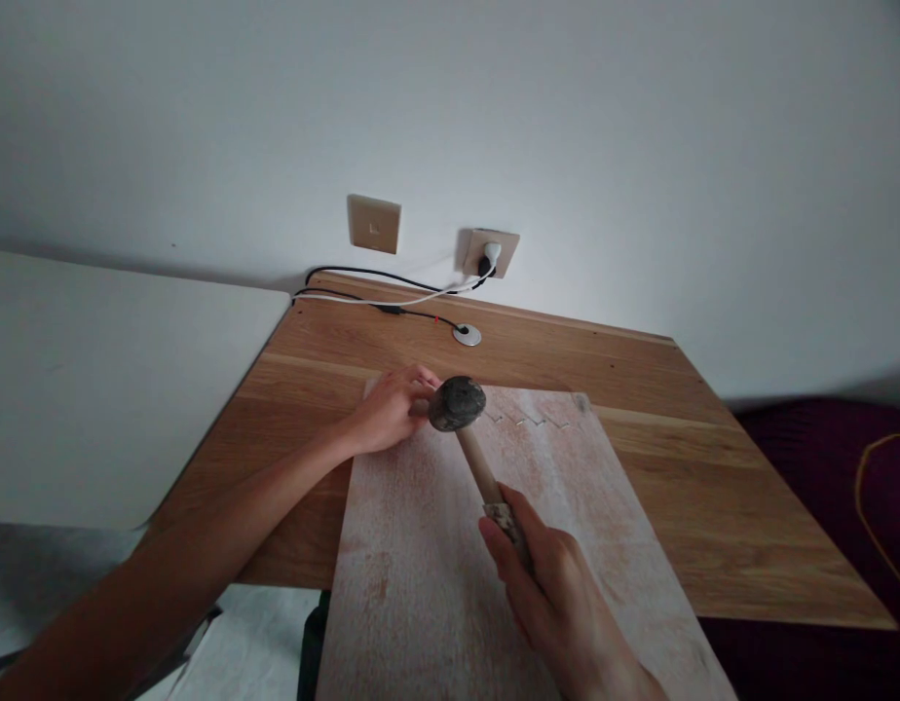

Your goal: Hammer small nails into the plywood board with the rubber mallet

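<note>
My right hand (pixel 556 594) is wrapped round the wooden handle of a mallet (pixel 479 467), whose dark rounded head (pixel 457 403) is up over the far part of a whitish, worn board (pixel 421 545). Beside that head, my left hand (pixel 395 409) rests at the board's far left part with its fingers drawn together. The mallet head partly covers the fingertips, and whatever they may pinch is hidden. To the right of the head, several thin nails (pixel 542 421) stand in a row along the board's far end, with thin lines like shadows beside them.
Under the board is a wooden desktop (pixel 713 487) against a white wall. Black and white cables (pixel 392 300) run along its back to a wall socket (pixel 492 253) and a round cable hole (pixel 467 335). A white surface (pixel 114 389) adjoins on the left; dark purple fabric (pixel 822 458) lies right.
</note>
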`<act>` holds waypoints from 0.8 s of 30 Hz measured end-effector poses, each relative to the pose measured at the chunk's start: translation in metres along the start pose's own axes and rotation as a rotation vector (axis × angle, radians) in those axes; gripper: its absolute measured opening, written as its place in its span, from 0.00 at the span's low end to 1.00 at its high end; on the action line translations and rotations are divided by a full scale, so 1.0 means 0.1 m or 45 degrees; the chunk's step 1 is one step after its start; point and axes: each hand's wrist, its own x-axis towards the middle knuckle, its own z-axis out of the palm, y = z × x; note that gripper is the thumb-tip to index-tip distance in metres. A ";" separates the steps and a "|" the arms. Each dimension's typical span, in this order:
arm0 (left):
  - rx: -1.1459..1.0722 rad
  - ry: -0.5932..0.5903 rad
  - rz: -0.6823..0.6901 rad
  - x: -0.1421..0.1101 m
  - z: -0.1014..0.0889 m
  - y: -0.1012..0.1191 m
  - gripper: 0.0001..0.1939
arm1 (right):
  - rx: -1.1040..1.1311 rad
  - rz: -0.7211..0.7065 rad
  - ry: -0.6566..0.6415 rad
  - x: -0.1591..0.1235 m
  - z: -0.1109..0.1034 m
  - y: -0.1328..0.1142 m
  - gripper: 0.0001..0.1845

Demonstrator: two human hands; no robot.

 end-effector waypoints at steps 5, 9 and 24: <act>0.034 -0.005 -0.007 0.00 -0.01 0.01 0.17 | 0.051 0.093 -0.072 -0.01 -0.01 -0.04 0.29; 0.063 -0.012 -0.031 -0.01 0.00 0.01 0.11 | 0.145 0.154 -0.005 -0.04 -0.03 -0.11 0.30; 0.024 0.019 -0.034 0.00 0.01 0.04 0.09 | 0.118 0.151 -0.037 -0.03 -0.02 -0.06 0.33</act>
